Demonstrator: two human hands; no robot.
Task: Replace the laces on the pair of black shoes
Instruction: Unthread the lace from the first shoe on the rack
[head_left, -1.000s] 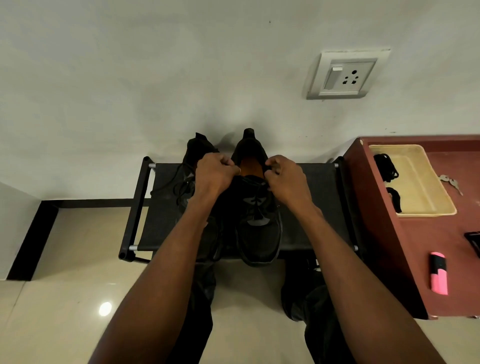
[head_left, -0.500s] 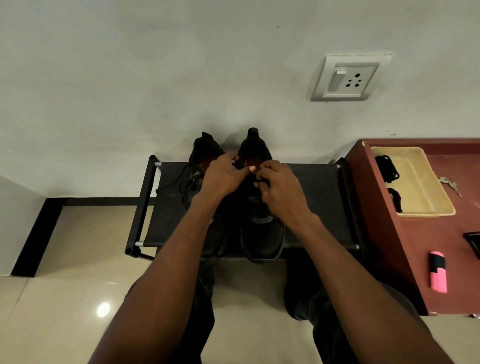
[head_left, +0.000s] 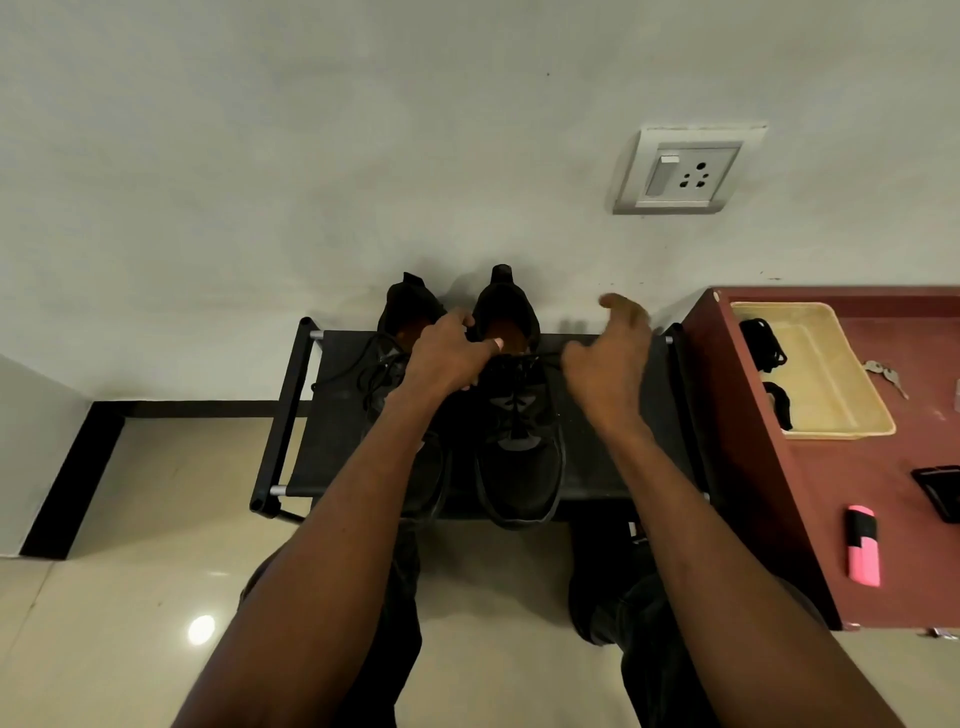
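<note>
Two black shoes stand side by side on a black shoe rack (head_left: 337, 415), toes toward me. The right shoe (head_left: 519, 467) has a black lace (head_left: 545, 355) stretched from its top eyelets out to the right. My right hand (head_left: 608, 358) pinches that lace, with the other fingers lifted. Curled at the collar of the right shoe, my left hand (head_left: 447, 353) grips it there. My left arm partly covers the left shoe (head_left: 410, 306), and loose lace (head_left: 363, 374) trails from it.
A red-brown cabinet (head_left: 883, 467) stands right of the rack. On it sit a beige tray (head_left: 841, 434) holding bundled black laces (head_left: 761, 343), keys (head_left: 883, 371), a pink highlighter (head_left: 862, 545) and a black object (head_left: 940, 491). The wall behind carries a socket (head_left: 680, 171). Tiled floor lies to the left.
My right hand has moved away to the right from the shoe's middle, drawing the lace out taut. My left hand stays at the shoe's collar.
</note>
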